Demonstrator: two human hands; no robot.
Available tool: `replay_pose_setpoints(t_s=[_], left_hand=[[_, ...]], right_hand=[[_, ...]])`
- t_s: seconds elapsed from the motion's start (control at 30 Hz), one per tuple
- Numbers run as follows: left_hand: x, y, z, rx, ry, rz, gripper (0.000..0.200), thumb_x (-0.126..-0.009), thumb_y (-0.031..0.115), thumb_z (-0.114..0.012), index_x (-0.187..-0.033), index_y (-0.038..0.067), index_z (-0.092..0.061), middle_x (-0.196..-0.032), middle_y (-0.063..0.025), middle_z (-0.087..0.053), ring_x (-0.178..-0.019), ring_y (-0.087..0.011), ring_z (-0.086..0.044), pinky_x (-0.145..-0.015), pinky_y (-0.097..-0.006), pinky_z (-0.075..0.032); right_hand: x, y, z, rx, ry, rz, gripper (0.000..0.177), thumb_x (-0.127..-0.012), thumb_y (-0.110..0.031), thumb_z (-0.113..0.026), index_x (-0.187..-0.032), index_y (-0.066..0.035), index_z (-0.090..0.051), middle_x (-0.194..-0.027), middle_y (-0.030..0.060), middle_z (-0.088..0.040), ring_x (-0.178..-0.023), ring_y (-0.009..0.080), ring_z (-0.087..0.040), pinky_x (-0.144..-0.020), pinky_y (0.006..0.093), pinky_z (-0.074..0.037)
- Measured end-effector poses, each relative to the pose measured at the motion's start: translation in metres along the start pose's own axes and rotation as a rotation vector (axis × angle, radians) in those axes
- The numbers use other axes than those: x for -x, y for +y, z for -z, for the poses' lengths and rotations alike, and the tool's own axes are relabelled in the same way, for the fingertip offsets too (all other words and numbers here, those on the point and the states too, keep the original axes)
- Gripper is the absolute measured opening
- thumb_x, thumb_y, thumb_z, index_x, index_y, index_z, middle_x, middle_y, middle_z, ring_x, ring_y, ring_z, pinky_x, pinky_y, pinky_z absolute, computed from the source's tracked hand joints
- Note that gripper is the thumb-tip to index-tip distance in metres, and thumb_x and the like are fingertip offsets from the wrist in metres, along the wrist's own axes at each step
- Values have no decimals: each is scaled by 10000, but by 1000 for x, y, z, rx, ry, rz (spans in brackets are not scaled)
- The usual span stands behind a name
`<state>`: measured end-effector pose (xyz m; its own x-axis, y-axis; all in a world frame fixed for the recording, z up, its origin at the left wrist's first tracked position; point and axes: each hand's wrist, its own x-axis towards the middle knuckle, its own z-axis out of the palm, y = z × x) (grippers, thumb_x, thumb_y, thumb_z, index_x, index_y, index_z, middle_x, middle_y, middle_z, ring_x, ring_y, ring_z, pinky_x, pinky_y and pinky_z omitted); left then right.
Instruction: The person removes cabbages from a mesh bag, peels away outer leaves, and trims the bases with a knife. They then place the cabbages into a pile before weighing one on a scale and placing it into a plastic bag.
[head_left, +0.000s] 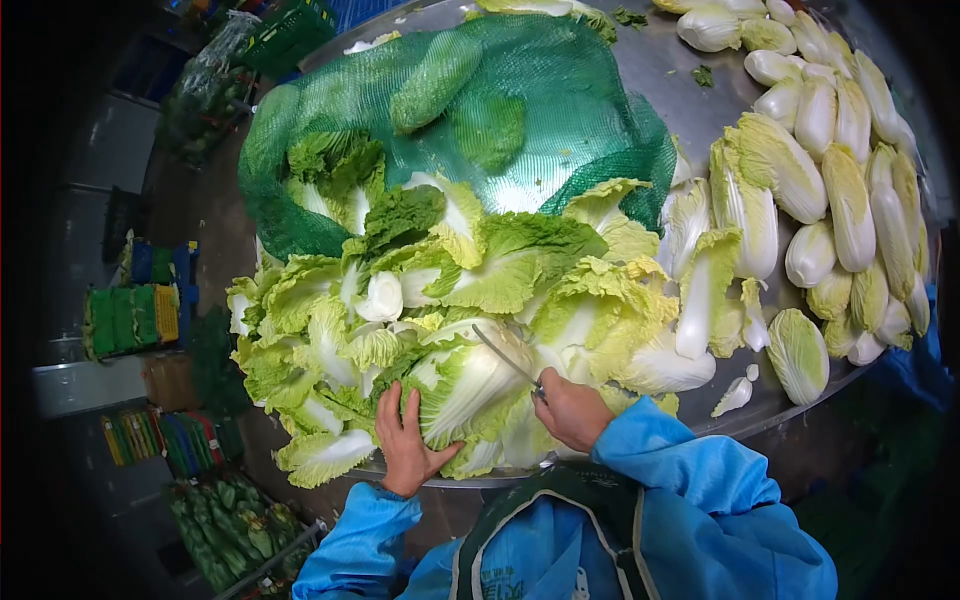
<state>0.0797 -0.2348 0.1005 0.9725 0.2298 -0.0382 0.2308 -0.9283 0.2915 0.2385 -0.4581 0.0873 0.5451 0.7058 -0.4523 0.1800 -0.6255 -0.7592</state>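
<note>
Fingers (411,410) of the left hand (405,450) are splayed against a napa cabbage (468,388) just right of them, slanting lengthwise up-right toward the knife (505,356) clenched in the right hand (574,412), so left's closer.

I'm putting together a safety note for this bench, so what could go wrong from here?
The knife in the right hand could slip toward the bare left hand, which is on the same cabbage. That cabbage might shift under the blade, since loose leaves lie around it. The single cabbage near the edge of the metal table could roll off if bumped.
</note>
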Motion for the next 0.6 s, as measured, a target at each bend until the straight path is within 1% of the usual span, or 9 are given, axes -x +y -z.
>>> replay_pose_setpoints(t_s=[0.2, 0.27, 0.33, 0.4, 0.47, 0.5, 0.53, 0.57, 0.6], left_hand=[[-5, -12, -4, 19, -35, -18, 1054, -483, 363, -845, -1339, 73, -301, -1347, -243, -281, -1202, -440, -305, -971, -541, -263], [-6, -16, -5, 51, -44, -22, 1048, -485, 369, -844, -1333, 69, -305, -1335, -249, -286, -1191, -443, -310, -967, -547, -263], [-8, -24, -11, 84, -48, -26, 1043, -487, 376, -843, -1327, 65, -310, -1323, -255, -292, -1180, -445, -315, -964, -553, -264], [-4, -31, -16, 97, -21, -54, 1037, -497, 394, -840, -1323, 64, -308, -1313, -260, -296, -1173, -445, -318, -962, -560, -266], [-1, -39, -20, 128, 4, -57, 1037, -502, 407, -837, -1323, 65, -303, -1315, -259, -294, -1176, -443, -315, -962, -561, -267], [1, -41, -23, 165, 35, -59, 1037, -508, 420, -835, -1322, 66, -299, -1317, -259, -292, -1179, -442, -312, -963, -563, -267], [5, -42, -24, 166, 50, -63, 1037, -508, 420, -835, -1322, 66, -299, -1317, -259, -292, -1179, -442, -312, -963, -563, -267], [9, -45, -25, 192, 68, -74, 1048, -511, 427, -834, -1334, 76, -288, -1323, -259, -287, -1183, -441, -309, -966, -563, -266], [9, -49, -27, 215, 88, -88, 1058, -514, 434, -832, -1345, 86, -277, -1329, -258, -282, -1186, -440, -306, -969, -562, -265]], right_hand=[[-15, 5, -9, 28, -56, -65, 264, -859, -228, -483, -929, 7, -384, -802, 239, -587, -719, 431, -574, -636, 520, -443], [-23, 13, -17, 84, 29, -22, 270, -855, -208, -504, -920, 17, -370, -722, 243, -569, -665, 437, -563, -607, 514, -435], [-38, 17, -19, 116, 26, -58, 279, -849, -204, -508, -923, 29, -375, -733, 247, -574, -670, 438, -565, -611, 514, -437], [-54, 23, -24, 145, 14, -82, 287, -842, -201, -511, -925, 41, -380, -745, 252, -579, -676, 439, -567, -614, 515, -438], [-75, 31, -32, 187, -77, -166, 302, -835, -189, -504, -974, 56, -394, -770, 261, -591, -691, 449, -566, -623, 518, -439], [-75, 35, -31, 144, -49, -122, 322, -828, -204, -518, -981, 65, -432, -729, 246, -593, -661, 438, -574, -633, 501, -451], [-70, 41, -27, 154, -40, -115, 322, -828, -204, -518, -981, 65, -432, -729, 246, -593, -661, 438, -574, -633, 501, -451], [-65, 46, -20, -78, -51, -53, 303, -829, -207, -526, -975, 48, -450, -702, 200, -594, -590, 348, -580, -552, 444, -460], [-65, 33, -7, -309, -62, 17, 285, -830, -209, -535, -969, 30, -469, -675, 153, -594, -519, 258, -586, -471, 387, -470]])
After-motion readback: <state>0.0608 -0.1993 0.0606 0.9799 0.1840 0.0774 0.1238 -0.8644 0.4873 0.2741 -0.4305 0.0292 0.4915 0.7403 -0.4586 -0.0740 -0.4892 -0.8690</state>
